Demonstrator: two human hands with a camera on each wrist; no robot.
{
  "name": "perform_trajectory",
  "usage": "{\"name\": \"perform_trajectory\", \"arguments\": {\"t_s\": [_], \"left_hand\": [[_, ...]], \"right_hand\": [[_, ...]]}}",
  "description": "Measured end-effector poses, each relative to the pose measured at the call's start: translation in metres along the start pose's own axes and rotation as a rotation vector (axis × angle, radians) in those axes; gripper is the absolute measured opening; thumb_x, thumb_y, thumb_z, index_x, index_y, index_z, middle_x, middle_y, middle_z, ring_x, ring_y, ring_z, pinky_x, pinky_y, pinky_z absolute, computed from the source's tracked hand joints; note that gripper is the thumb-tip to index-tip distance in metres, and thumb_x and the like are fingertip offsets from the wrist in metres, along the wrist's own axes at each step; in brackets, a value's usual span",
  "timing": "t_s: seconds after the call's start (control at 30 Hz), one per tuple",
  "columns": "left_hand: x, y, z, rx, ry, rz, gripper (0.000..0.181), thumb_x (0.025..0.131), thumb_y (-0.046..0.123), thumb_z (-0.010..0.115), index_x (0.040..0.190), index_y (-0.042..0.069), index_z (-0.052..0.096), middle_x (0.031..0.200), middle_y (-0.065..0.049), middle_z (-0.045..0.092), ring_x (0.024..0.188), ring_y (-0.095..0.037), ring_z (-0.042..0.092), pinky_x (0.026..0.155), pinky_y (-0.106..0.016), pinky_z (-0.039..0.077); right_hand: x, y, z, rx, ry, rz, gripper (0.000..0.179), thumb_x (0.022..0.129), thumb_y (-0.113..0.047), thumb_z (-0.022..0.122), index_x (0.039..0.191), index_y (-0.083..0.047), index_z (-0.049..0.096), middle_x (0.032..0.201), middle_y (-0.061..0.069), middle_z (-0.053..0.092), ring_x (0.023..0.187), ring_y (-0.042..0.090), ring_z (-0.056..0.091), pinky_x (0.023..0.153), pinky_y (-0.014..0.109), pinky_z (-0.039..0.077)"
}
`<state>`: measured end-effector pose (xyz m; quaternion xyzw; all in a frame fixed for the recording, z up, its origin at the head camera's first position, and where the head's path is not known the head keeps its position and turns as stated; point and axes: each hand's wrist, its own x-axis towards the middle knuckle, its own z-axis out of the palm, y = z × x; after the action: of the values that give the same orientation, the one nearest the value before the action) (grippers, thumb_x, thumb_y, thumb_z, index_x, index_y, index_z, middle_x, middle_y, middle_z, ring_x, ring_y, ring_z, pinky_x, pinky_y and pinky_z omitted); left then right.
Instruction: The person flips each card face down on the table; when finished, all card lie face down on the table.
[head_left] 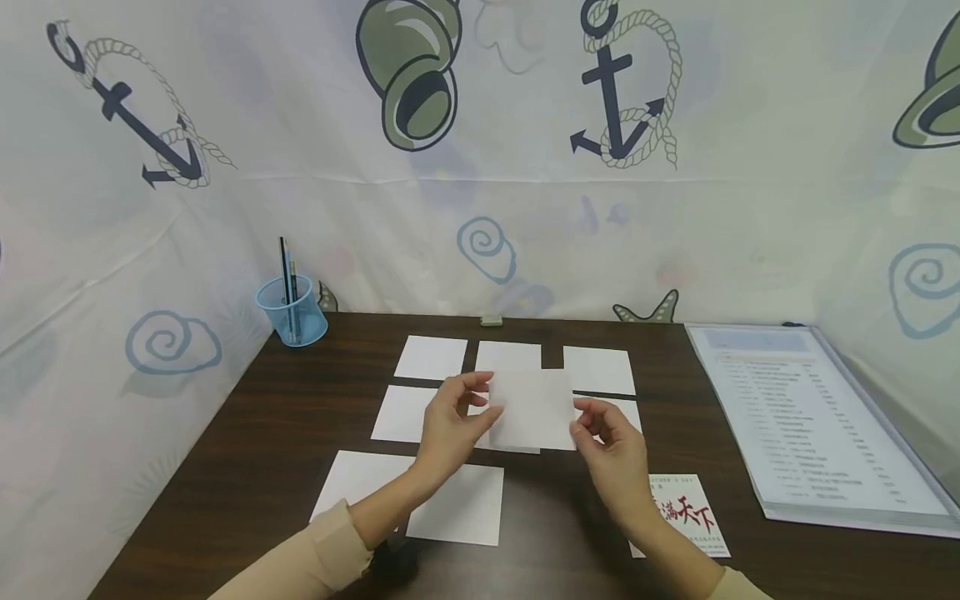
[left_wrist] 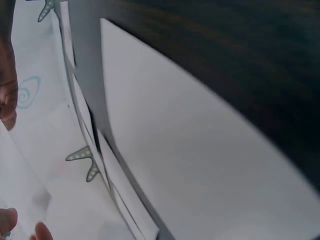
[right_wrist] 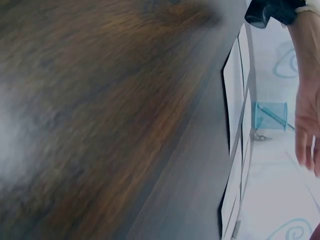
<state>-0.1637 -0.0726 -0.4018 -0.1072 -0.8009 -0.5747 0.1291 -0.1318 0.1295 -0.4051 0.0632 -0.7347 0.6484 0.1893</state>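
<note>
A blank white square card (head_left: 531,408) is held up above the table between both hands. My left hand (head_left: 453,421) holds its left edge, the thumb overlapping the front and the index fingertip at the upper corner. At the lower right corner, my right hand (head_left: 615,462) pinches it between thumb and fingers. Behind and below lie more white cards in rows, among them a far left one (head_left: 431,357) and a far right one (head_left: 600,369); the held card partly hides the middle ones. Two nearer cards lie by my left forearm, one of them (head_left: 456,504) fully flat.
A card with red characters (head_left: 682,510) lies partly under my right forearm. Printed sheets in a clear cover (head_left: 825,417) fill the table's right side. At the back left corner stands a blue pen cup (head_left: 302,321). A patterned cloth (head_left: 735,208) hangs behind the dark table (head_left: 225,500).
</note>
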Motion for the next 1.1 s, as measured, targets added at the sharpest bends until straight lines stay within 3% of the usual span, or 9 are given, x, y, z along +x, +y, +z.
{"name": "perform_trajectory", "arguments": {"t_s": [0.13, 0.33, 0.43, 0.63, 0.8, 0.93, 1.1], "left_hand": [[-0.004, -0.004, -0.003, -0.015, -0.046, -0.064, 0.051, 0.077, 0.002, 0.075, 0.124, 0.01, 0.057, 0.11, -0.008, 0.058, 0.093, -0.022, 0.06, 0.085, -0.032, 0.05], [-0.013, 0.015, -0.005, -0.059, -0.125, -0.184, 0.051, 0.08, -0.002, 0.07, 0.128, 0.004, 0.054, 0.102, -0.018, 0.06, 0.085, -0.024, 0.062, 0.061, -0.016, 0.047], [-0.016, 0.023, -0.006, -0.045, -0.142, -0.178, 0.052, 0.08, -0.004, 0.069, 0.129, 0.003, 0.054, 0.099, -0.021, 0.06, 0.082, -0.025, 0.062, 0.058, -0.016, 0.046], [-0.02, -0.008, 0.0, 0.058, -0.235, -0.088, 0.062, 0.077, 0.003, 0.075, 0.134, 0.006, 0.05, 0.091, -0.009, 0.062, 0.073, -0.012, 0.064, 0.057, -0.019, 0.05], [-0.028, -0.013, -0.001, 0.188, -0.347, -0.024, 0.066, 0.074, 0.003, 0.077, 0.134, -0.001, 0.048, 0.083, -0.003, 0.062, 0.064, -0.003, 0.059, 0.055, -0.018, 0.049], [-0.036, -0.014, -0.001, 0.218, -0.418, -0.036, 0.068, 0.073, 0.004, 0.077, 0.133, -0.005, 0.046, 0.083, -0.001, 0.061, 0.062, -0.001, 0.057, 0.054, -0.019, 0.048], [-0.042, -0.012, 0.002, 0.224, -0.491, -0.057, 0.072, 0.073, 0.004, 0.077, 0.135, -0.007, 0.043, 0.083, -0.003, 0.063, 0.064, 0.001, 0.061, 0.057, -0.017, 0.049]], "right_hand": [[0.001, 0.0, -0.006, -0.017, 0.016, 0.072, 0.028, 0.081, 0.013, 0.063, 0.103, -0.003, 0.066, 0.079, 0.002, 0.054, 0.064, 0.006, 0.052, 0.056, 0.014, 0.045], [0.0, 0.002, -0.01, -0.059, -0.009, 0.133, 0.028, 0.082, 0.009, 0.063, 0.108, -0.004, 0.064, 0.082, 0.003, 0.056, 0.068, 0.008, 0.052, 0.061, 0.016, 0.046], [-0.002, 0.004, -0.014, -0.085, -0.047, 0.161, 0.033, 0.083, 0.009, 0.063, 0.113, -0.004, 0.061, 0.082, 0.005, 0.056, 0.068, 0.008, 0.053, 0.063, 0.018, 0.048], [-0.008, 0.008, -0.026, -0.145, -0.154, 0.213, 0.042, 0.082, 0.008, 0.064, 0.121, -0.003, 0.055, 0.079, 0.009, 0.056, 0.058, 0.008, 0.052, 0.057, 0.022, 0.05], [-0.018, 0.012, -0.033, -0.173, -0.228, 0.316, 0.046, 0.08, 0.009, 0.065, 0.123, -0.002, 0.053, 0.075, 0.009, 0.055, 0.052, 0.01, 0.054, 0.055, 0.025, 0.053], [-0.024, 0.014, -0.037, -0.19, -0.28, 0.373, 0.047, 0.078, 0.009, 0.066, 0.122, 0.0, 0.052, 0.071, 0.008, 0.054, 0.05, 0.012, 0.055, 0.052, 0.026, 0.053], [-0.028, 0.017, -0.044, -0.237, -0.354, 0.386, 0.047, 0.078, 0.007, 0.067, 0.122, 0.003, 0.05, 0.068, 0.007, 0.055, 0.05, 0.013, 0.057, 0.05, 0.025, 0.052]]}}
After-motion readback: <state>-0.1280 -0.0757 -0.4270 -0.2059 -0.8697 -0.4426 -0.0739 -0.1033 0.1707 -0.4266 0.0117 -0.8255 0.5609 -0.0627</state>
